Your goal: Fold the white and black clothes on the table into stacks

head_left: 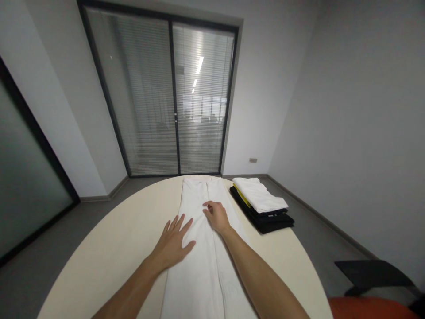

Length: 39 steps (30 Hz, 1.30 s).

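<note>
A long white garment [195, 274], which looks like a pair of trousers, lies lengthwise across the table from its far edge towards me. A seam or fold line runs down its length. My left hand [172, 246] rests flat at the garment's left edge, fingers spread, partly over the cloth and partly over the tabletop. Above the middle of the cloth is my right hand [217, 216], its fingers loosely curled and the thumb and forefinger slightly apart. No cloth shows between those fingertips. Whether this hand touches the garment I cannot tell.
The round cream table [116, 257] fills the lower view. On its right stands a stack of folded clothes, a white garment [260, 195] above yellow and black ones [272, 223]. A chair with a red seat [368, 308] is at the lower right. Glass doors [175, 97] stand beyond.
</note>
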### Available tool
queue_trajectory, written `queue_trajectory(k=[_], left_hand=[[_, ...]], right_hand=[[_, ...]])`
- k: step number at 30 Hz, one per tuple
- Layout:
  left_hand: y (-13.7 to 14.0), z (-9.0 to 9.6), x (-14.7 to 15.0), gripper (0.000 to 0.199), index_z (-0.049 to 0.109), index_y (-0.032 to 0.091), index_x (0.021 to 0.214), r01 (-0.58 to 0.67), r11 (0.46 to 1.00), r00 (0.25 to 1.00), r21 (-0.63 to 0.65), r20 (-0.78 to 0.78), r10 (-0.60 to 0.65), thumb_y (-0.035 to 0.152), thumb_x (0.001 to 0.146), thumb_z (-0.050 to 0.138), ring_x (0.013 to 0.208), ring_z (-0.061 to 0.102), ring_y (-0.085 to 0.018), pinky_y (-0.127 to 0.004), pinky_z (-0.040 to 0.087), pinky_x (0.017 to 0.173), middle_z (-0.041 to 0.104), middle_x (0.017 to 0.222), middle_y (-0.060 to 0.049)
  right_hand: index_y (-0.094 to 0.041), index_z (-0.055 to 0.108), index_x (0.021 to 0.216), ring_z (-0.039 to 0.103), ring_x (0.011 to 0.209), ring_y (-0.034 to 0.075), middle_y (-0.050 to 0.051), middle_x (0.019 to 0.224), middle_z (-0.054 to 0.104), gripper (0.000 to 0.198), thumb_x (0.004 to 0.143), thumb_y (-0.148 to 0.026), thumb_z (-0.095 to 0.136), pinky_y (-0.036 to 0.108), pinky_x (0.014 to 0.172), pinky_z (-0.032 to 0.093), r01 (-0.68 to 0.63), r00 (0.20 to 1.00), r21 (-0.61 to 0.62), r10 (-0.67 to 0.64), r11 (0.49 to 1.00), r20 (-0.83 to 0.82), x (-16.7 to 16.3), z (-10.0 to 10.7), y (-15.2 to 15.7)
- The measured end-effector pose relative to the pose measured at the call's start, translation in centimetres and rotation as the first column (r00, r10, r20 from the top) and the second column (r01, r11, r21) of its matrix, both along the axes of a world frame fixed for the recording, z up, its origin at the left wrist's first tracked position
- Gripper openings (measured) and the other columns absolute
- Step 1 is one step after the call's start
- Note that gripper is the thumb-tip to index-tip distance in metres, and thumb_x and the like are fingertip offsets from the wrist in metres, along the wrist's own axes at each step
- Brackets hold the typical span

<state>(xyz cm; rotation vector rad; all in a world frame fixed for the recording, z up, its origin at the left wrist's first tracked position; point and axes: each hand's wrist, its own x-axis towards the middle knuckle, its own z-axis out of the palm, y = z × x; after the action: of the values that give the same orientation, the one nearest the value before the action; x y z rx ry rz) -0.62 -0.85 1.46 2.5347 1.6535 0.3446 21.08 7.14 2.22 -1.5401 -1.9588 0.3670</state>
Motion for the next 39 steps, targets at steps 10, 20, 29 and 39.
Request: queue_trajectory(k=[10,20,29,39], left_hand=[[-2.1,0.8,0.9,0.068,0.025,0.041,0.155,0.249,0.962,0.968,-0.11,0.0,-0.25,0.056,0.093,0.05,0.15,0.001,-0.037,-0.064,0.011,0.118,0.005,0.166,-0.005],[-2.3,1.1,1.0,0.07,0.025,0.042,0.154,0.242,0.964,0.969,-0.107,-0.018,-0.245,0.057,0.092,0.052,0.149,-0.002,-0.04,-0.068,0.011,0.117,0.003,0.166,-0.005],[-2.3,1.0,1.2,0.07,0.023,0.032,0.157,0.197,0.972,0.98,-0.132,-0.014,-0.2,0.062,0.096,0.038,0.151,0.0,-0.035,-0.062,0.009,0.12,0.006,0.165,-0.007],[-2.1,0.5,1.2,0.079,0.025,0.016,0.157,0.076,0.992,0.997,-0.098,0.001,-0.077,0.066,0.095,0.033,0.151,0.012,-0.033,-0.054,0.018,0.121,0.021,0.163,-0.012]], right_hand=[[-0.016,0.064,0.108,0.058,0.098,0.026,0.012,0.103,0.066,0.025,0.086,-0.024,0.056,0.033,0.082,0.041,0.202,0.942,0.014,-0.198,0.979,0.271,0.6,1.0,-0.9],[-0.02,0.064,0.113,0.062,0.089,0.017,0.006,0.101,0.068,0.027,0.09,-0.022,0.052,0.026,0.079,0.041,0.029,0.991,0.006,-0.029,1.0,0.134,0.6,0.9,-1.1],[-0.02,0.055,0.133,0.048,0.124,0.027,0.012,0.134,0.057,0.042,0.092,-0.03,0.051,0.038,0.101,0.035,0.045,0.966,0.042,-0.054,0.998,0.252,0.7,0.1,-1.5],[-0.023,0.067,0.117,0.037,0.137,0.03,0.009,0.143,0.053,0.048,0.101,-0.051,0.031,0.05,0.11,0.023,0.035,0.979,-0.062,-0.021,0.997,0.202,-0.1,0.0,-1.0]])
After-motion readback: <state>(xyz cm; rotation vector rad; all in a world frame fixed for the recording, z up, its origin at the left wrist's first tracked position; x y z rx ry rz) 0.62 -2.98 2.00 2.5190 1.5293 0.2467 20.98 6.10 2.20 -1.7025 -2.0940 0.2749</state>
